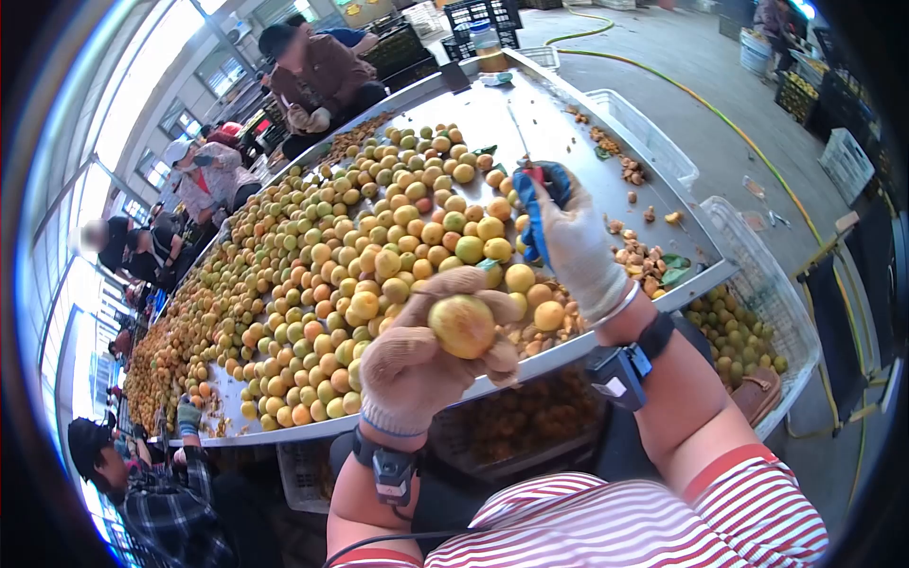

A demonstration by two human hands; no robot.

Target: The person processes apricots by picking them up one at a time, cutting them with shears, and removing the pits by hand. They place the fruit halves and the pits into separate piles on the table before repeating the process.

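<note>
My left hand (426, 350), in a tan work glove, is closed around a yellow-green apricot (461, 327) with a reddish blush, held up over the table's near edge. My right hand (568, 227), in a white glove with blue-coated fingers, grips a small knife (534, 173) by its red handle. The knife's thin blade points away from me, apart from the fruit. Beyond both hands, a broad heap of apricots (379, 227) covers much of the metal table (473, 109).
Brown fruit scraps (639, 260) and leaves lie along the table's right side. A white crate of fruit (800, 322) stands at the right, with a dark crate (521, 417) below the near edge. Several people work along the far and left sides. A yellow hose (701, 95) crosses the floor.
</note>
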